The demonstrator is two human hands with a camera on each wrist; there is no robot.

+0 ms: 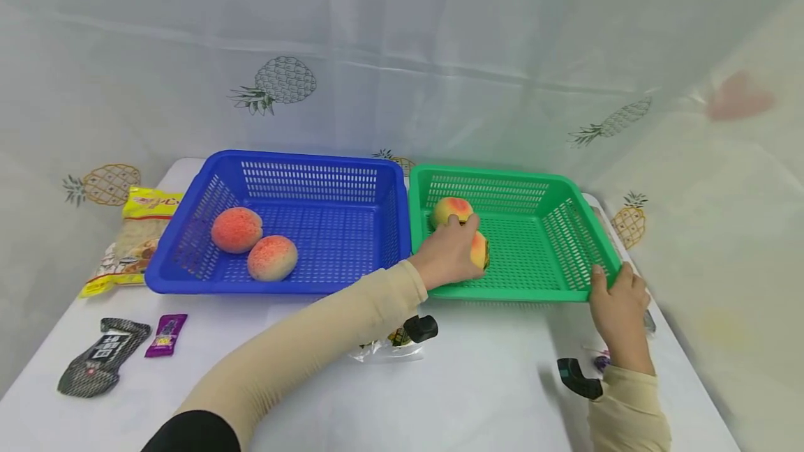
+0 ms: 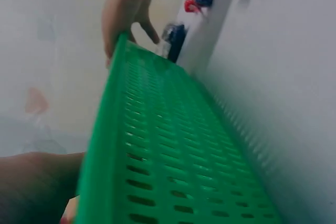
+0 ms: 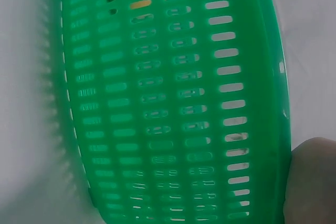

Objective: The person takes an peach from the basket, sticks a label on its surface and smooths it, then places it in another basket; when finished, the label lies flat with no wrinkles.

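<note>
My left hand (image 1: 449, 251) reaches over the front rim into the green basket (image 1: 546, 294). It holds a yellow-and-red peach (image 1: 480, 251) with a dark patch on its side, partly hidden by the fingers. Just behind that hand is another yellow-red peach (image 1: 453, 208), at the basket's left side. My right hand (image 1: 618, 305) grips the basket's front right corner, thumb and fingers over the rim. In the left wrist view the basket's slotted wall (image 2: 173, 129) lies between both hands; only a bit of fruit shows low down.
Left of the green basket stands a blue basket (image 1: 276, 289) with two pinkish peaches (image 1: 236, 230). A yellow snack bag (image 1: 135, 243), a dark sock-shaped item (image 1: 103, 358) and a purple packet (image 1: 166, 335) lie at left. A clear bag (image 1: 389, 349) sits under my left forearm; a purple lollipop (image 1: 601, 363) lies near my right wrist.
</note>
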